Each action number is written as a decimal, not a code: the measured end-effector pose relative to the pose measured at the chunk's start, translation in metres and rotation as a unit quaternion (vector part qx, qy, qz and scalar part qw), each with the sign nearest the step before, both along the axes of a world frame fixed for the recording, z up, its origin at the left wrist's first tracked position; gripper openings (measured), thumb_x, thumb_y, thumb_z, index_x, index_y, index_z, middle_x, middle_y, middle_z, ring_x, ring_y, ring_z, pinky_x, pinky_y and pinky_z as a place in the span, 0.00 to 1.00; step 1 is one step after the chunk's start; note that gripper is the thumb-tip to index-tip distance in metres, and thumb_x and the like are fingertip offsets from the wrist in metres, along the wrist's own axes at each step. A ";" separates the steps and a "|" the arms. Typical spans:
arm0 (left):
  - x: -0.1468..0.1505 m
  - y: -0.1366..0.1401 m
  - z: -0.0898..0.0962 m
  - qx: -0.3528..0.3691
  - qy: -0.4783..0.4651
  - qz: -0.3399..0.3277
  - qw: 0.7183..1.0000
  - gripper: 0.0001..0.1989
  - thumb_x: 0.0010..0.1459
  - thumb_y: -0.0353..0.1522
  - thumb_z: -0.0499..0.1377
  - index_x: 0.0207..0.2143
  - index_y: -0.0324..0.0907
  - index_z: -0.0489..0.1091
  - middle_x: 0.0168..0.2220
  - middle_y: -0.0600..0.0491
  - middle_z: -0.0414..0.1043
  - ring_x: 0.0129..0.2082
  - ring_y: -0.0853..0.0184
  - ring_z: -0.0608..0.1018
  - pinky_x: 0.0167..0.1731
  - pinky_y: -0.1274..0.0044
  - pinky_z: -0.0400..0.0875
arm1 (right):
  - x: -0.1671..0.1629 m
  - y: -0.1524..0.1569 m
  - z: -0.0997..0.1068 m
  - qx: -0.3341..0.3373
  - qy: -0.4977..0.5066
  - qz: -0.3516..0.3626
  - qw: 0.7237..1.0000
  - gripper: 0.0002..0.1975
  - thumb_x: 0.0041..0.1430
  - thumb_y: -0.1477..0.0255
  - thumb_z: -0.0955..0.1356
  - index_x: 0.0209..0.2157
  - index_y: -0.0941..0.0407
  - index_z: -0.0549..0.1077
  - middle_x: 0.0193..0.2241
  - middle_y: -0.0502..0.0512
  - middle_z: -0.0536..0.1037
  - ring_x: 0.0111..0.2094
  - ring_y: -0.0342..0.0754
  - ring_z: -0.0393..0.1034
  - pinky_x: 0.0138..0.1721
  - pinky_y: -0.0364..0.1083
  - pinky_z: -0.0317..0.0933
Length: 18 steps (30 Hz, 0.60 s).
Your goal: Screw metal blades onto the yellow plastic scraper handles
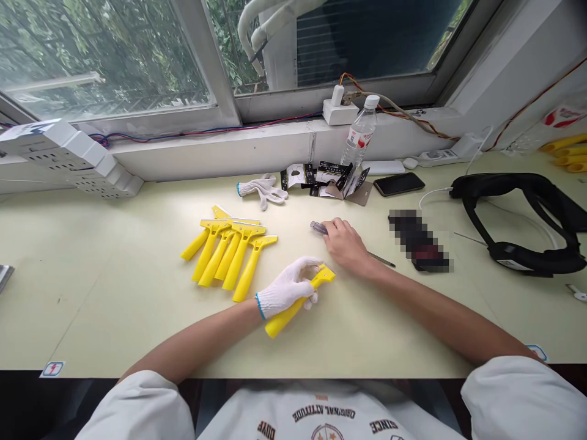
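Observation:
My left hand [291, 284], in a white knit glove with a blue cuff, is closed around the handle of a yellow scraper [285, 318]. Its head points up and to the right. My bare right hand [345, 244] rests on the table with curled fingers on what looks like a screwdriver [318, 228]. Its translucent grey end sticks out left of the fingers, and a thin dark shaft shows beyond the wrist; the middle is hidden. Left of my gloved hand, several yellow scrapers [236, 256] lie in an overlapping row, heads away from me.
A white glove [263, 190] and black card packaging [337, 180] lie at the back, near a water bottle [360, 137]. Right are a phone [398, 184], a blurred-out dark item [419, 241] and a black headset [518, 223]. White boxes [68, 159] stand back left.

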<state>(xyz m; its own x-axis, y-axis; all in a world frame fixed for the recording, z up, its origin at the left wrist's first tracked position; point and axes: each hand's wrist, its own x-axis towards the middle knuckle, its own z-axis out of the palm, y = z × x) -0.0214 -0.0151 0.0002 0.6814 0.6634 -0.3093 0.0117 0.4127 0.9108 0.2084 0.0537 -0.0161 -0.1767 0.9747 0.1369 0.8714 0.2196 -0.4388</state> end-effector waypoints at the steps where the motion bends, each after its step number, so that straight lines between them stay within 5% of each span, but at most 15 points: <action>1: 0.002 -0.001 -0.002 -0.051 -0.036 0.009 0.998 0.35 0.48 0.31 0.62 0.61 0.49 0.63 0.62 0.44 0.70 0.27 0.72 0.78 0.24 0.76 0.71 | 0.002 0.005 0.006 -0.009 0.016 0.001 1.000 0.17 0.72 0.72 0.61 0.56 0.57 0.76 0.53 0.69 0.77 0.51 0.65 0.72 0.52 0.60 0.68; 5: 0.005 -0.003 -0.004 -0.136 -0.092 0.021 0.986 0.30 0.50 0.36 0.67 0.56 0.47 0.67 0.55 0.46 0.73 0.25 0.75 0.76 0.19 0.81 0.64 | 0.010 0.023 0.050 -0.056 0.115 0.032 0.991 0.14 0.66 0.74 0.63 0.49 0.54 0.76 0.41 0.57 0.80 0.38 0.52 0.75 0.39 0.50 0.70; 8: 0.005 -0.005 0.000 -0.129 -0.096 0.057 0.985 0.30 0.55 0.37 0.71 0.58 0.46 0.66 0.49 0.49 0.75 0.22 0.76 0.75 0.17 0.82 0.64 | 0.008 0.024 0.097 -0.099 0.374 0.048 0.921 0.14 0.61 0.72 0.69 0.49 0.53 0.74 0.34 0.50 0.75 0.27 0.45 0.66 0.25 0.45 0.58; 11: 0.006 -0.008 0.004 -0.119 -0.098 0.092 0.984 0.28 0.60 0.40 0.70 0.58 0.45 0.64 0.41 0.52 0.77 0.18 0.75 0.74 0.16 0.81 0.66 | -0.002 0.009 0.142 -0.054 0.531 0.065 0.843 0.08 0.59 0.70 0.74 0.40 0.52 0.74 0.25 0.45 0.68 0.20 0.41 0.56 0.18 0.44 0.46; 14: 0.008 -0.011 0.008 -0.090 -0.081 0.093 0.988 0.24 0.63 0.45 0.68 0.53 0.43 0.65 0.32 0.55 0.77 0.18 0.68 0.78 0.17 0.79 0.70 | -0.011 -0.013 0.174 0.014 0.625 0.103 0.774 0.12 0.56 0.72 0.75 0.26 0.51 0.67 0.18 0.43 0.61 0.15 0.39 0.48 0.16 0.44 0.40; 18: 0.013 -0.013 0.013 -0.035 -0.039 0.061 0.997 0.23 0.63 0.45 0.69 0.49 0.42 0.65 0.30 0.53 0.78 0.20 0.65 0.81 0.17 0.78 0.72 | -0.010 -0.038 0.189 -0.054 0.668 0.171 0.723 0.20 0.60 0.69 0.72 0.21 0.52 0.59 0.14 0.42 0.53 0.14 0.38 0.41 0.16 0.43 0.38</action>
<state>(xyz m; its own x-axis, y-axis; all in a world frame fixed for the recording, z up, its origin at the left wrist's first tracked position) -0.0085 -0.0284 0.0132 0.6214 0.7207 -0.3074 -0.1120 0.4700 0.8756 0.1988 0.0154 0.1727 -0.1902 0.9231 0.3343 -0.4415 0.2237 -0.8689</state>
